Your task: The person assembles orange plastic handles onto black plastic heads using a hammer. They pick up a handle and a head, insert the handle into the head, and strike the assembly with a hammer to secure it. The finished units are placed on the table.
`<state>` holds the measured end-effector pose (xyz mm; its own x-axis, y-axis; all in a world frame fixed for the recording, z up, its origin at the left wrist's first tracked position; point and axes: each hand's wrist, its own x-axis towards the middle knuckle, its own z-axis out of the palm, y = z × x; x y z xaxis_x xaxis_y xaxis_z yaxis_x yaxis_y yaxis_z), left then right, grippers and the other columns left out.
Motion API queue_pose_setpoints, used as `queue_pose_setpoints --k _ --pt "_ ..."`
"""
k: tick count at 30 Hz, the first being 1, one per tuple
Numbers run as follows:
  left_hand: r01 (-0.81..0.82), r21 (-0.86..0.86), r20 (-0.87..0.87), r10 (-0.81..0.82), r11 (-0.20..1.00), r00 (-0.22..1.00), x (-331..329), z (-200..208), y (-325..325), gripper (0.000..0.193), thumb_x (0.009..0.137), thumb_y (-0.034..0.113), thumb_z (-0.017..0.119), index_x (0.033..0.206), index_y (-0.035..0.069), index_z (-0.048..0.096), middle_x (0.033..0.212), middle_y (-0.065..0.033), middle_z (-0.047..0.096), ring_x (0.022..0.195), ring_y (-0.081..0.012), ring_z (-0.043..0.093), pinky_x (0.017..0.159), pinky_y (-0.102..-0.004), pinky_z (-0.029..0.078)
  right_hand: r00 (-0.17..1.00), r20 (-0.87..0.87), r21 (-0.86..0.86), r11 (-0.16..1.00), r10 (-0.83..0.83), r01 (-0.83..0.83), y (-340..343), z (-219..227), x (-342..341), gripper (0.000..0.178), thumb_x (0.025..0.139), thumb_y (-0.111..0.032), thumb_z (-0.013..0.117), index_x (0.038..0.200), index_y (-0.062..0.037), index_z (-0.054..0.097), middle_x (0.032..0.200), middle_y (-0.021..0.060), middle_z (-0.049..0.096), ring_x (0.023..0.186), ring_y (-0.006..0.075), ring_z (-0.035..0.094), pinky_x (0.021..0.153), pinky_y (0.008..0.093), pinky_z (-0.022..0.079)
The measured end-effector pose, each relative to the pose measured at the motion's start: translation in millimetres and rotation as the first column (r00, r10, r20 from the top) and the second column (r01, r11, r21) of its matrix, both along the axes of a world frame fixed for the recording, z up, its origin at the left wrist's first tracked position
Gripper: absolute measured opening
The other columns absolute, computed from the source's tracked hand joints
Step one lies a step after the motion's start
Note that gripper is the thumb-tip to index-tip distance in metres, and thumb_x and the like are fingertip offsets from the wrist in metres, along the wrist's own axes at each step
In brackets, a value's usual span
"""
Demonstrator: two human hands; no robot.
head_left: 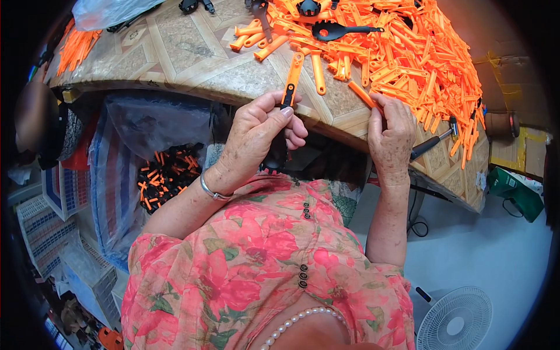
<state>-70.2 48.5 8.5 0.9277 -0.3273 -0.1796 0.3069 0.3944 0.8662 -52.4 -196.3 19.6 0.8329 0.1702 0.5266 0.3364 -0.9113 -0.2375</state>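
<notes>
A pearl necklace (297, 319) and a floral blouse (256, 262) fill the lower view, nearest the lens. Beyond them, a heap of orange plastic handles (408, 52) spreads across the far right of the counter (192, 58), with a black slotted spoon (338, 30) lying on the pile and a hammer (434, 140) near the counter's edge by the right hand (389, 137). Below the counter on the left sits a bag of black and orange parts (166, 175); a white fan (458, 321) stands on the pale floor at lower right. The counter has a patterned tile-look top. The left hand (256, 137) has its fingers closed on a black utensil with an orange handle (291, 81), pinched at the join, handle pointing up over the counter edge. The right hand's fingers pinch one loose orange handle (364, 96) at the edge.
</notes>
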Motion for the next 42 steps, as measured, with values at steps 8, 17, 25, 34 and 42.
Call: queue_pose_setpoints --k 8,17,25,34,42 --pt "0.128 0.014 -0.045 -0.127 0.992 0.991 -1 3 -2 0.027 0.1 0.016 0.049 0.121 -0.001 0.055 0.081 -0.007 0.065 0.069 -0.01 0.063 0.065 -0.0221 0.053 0.992 -0.034 0.301 0.948 0.123 -0.107 7 8 -6 0.029 0.083 0.004 0.061 0.109 -0.0058 0.067 0.089 0.0087 0.061 0.084 0.0236 0.058 0.079 0.0338 0.045" --pt "0.473 0.045 -0.145 -0.463 0.88 0.875 0 10 -8 0.024 0.099 0.015 0.051 0.116 0.0 0.057 0.078 -0.0057 0.066 0.064 -0.008 0.064 0.057 -0.0187 0.051 0.9 -0.225 0.328 0.899 0.372 -0.29 14 25 -37 0.028 0.081 0.002 0.065 0.107 -0.0082 0.07 0.084 0.0086 0.059 0.079 0.0229 0.058 0.07 0.0328 0.046" --pt "0.653 0.066 -0.17 -0.637 0.754 0.752 3 11 -9 0.02 0.098 0.015 0.051 0.11 0.001 0.058 0.075 -0.0028 0.065 0.062 -0.0068 0.061 0.056 -0.019 0.05 0.905 -0.221 0.206 0.925 0.362 -0.32 4 28 -47 0.023 0.079 -0.005 0.069 0.102 -0.008 0.069 0.082 0.0076 0.058 0.078 0.025 0.058 0.071 0.0357 0.045" --pt "0.727 0.166 -0.187 -0.703 0.666 0.687 5 18 -8 0.023 0.098 0.017 0.051 0.113 0.001 0.058 0.074 -0.0007 0.065 0.061 -0.0049 0.06 0.054 -0.0179 0.049 0.893 -0.196 0.088 0.914 0.406 -0.396 0 34 -54 0.029 0.07 -0.009 0.075 0.099 -0.0083 0.07 0.082 0.0061 0.056 0.077 0.0242 0.056 0.069 0.0359 0.045" --pt "0.75 0.224 -0.185 -0.729 0.622 0.659 4 24 -10 0.025 0.098 0.016 0.051 0.116 0.0 0.058 0.074 -0.0006 0.065 0.06 -0.0051 0.06 0.054 -0.0181 0.049 0.888 -0.193 0.082 0.909 0.417 -0.408 -2 30 -58 0.03 0.069 -0.011 0.076 0.098 -0.0097 0.071 0.084 0.0056 0.056 0.078 0.0232 0.055 0.068 0.0356 0.044"
